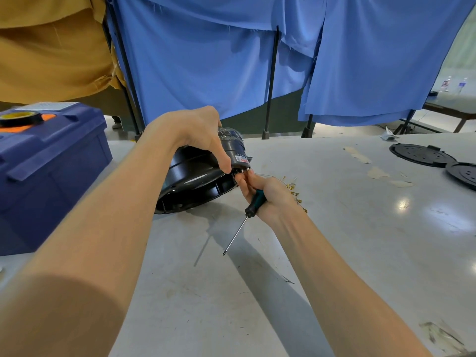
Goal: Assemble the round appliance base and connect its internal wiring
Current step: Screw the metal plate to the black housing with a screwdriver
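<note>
Wiring looks to me like the step in hand, so I would work at the spot where both hands meet. The black round base [190, 181] stands tilted on the table [334, 253], its lower rim down and its open side turned toward the right hand. A grey unit [235, 148] with a small label sits at its upper edge. My left hand [203, 136] grips that grey unit from above, fingers curled over it and the thumb pressed near its lower edge. My right hand [268, 194] clasps a screwdriver [253, 202] in the palm, the shaft pointing down and back at me, while its fingertips [243, 177] pinch something small just under the label. Whether that is a wire end or a terminal I cannot tell.

To do this well, I would hold the base steady with the left hand so the tilt does not shift, and push the small part straight in rather than at an angle. The tucked screwdriver crowds the fingers; I judge that setting it down would give a surer pinch. Brass connectors [296, 193] lie scattered on the table just beside the right hand, easy to knock. Two black plates [417, 154] lie well apart at far right, and a blue box [51, 161] with a roll of tape [20, 117] stands at left.
</note>
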### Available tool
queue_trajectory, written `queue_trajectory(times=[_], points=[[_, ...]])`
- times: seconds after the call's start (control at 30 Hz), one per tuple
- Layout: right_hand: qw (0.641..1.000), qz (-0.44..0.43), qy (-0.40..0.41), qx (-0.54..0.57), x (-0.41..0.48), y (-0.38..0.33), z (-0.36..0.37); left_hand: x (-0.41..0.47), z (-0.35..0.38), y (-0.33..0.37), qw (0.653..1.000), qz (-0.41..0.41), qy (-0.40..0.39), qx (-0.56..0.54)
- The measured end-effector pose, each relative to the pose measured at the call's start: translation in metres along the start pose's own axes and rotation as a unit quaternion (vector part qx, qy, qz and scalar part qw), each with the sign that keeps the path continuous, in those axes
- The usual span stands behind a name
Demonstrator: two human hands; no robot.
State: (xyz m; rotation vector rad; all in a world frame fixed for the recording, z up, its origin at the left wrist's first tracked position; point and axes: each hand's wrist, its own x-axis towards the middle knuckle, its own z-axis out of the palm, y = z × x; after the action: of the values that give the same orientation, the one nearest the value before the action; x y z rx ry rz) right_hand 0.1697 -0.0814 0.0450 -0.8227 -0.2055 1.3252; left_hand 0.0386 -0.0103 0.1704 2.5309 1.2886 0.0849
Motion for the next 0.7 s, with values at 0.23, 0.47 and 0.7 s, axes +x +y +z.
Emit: queue_trajectory(times=[0.23,0.47,0.7], points=[[0.999,-0.012,0.036,-0.012,0.0023,0.0015,0.0021,0.0004,0.0016,0.0018,1.000,-0.004,0.004,0.004],[0.998,-0.024,0.066,-0.002,0.0040,0.0061,0.0048,0.0008,0.0040,0.0030,1.000,-0.005,0.005,0.013],[0.992,0.050,0.013,0.117,0.0051,0.0090,-0.0003,0.0024,0.0101,0.0023,0.999,-0.004,0.024,0.029]])
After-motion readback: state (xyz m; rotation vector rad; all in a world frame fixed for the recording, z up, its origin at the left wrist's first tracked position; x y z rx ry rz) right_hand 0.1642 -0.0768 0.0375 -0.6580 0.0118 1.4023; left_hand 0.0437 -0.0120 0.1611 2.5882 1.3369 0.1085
